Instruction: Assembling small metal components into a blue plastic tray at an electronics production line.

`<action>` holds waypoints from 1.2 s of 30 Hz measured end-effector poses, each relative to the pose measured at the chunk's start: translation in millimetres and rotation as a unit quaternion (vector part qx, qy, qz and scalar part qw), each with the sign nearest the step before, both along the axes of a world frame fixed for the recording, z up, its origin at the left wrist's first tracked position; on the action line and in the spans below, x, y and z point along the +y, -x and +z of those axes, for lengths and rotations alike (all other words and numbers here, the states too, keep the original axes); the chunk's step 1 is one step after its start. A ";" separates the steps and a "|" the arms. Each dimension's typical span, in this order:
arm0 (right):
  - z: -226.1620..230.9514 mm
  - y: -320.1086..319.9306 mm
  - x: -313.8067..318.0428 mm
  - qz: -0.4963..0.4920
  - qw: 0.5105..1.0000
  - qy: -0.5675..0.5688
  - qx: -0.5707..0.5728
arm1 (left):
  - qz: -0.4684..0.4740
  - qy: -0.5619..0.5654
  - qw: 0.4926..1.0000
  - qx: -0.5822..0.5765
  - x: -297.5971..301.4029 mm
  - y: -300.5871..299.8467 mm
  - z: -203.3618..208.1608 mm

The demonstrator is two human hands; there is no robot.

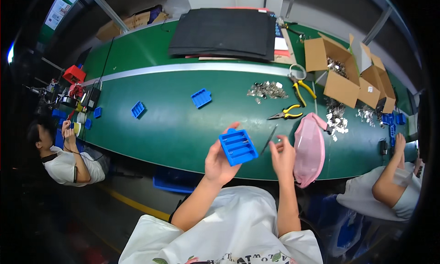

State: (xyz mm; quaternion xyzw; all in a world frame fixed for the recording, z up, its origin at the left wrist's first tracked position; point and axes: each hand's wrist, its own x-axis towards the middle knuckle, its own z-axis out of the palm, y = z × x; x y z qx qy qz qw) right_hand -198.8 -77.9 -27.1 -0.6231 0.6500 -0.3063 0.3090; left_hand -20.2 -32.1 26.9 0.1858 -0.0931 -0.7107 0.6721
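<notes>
A blue plastic battery holder (238,147) with several long slots rests tilted in my left hand (220,163), my fingers gripping it from beneath and the side. Small shiny metal bits show at the slot ends. To its right is my right hand (283,156), thumb and fingers loosely bent and apart, with nothing visible between them. Just beside its fingertips a thin dark pointed tool, like tweezers (269,138), lies slanted over the green table. A pink mesh-like pouch (310,149) lies right of that hand.
Yellow-handled pliers (286,113) and a second yellow-handled pair (301,91) lie beyond, by a pile of metal clips (267,90). Two blue holders (201,98) sit farther left. Open cardboard boxes (341,87) stand right, black sheets (222,32) behind. Co-workers sit at both sides.
</notes>
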 end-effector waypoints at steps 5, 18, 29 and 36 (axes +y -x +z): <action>75.8 -27.6 34.8 0.126 0.936 0.173 -0.279 | -0.007 0.011 0.993 -0.115 -2.9 2.9 12.7; 67.6 -18.0 30.0 0.106 0.893 0.166 -0.405 | 0.015 0.082 0.936 -0.341 4.7 7.3 12.3; -6.9 9.1 37.3 -0.170 0.782 -0.088 -0.593 | -0.087 0.021 0.852 -0.516 -60.1 19.0 -72.1; -11.7 30.8 24.3 -0.208 0.823 -0.063 -0.525 | 0.136 0.020 0.499 -0.856 -181.0 31.7 -130.9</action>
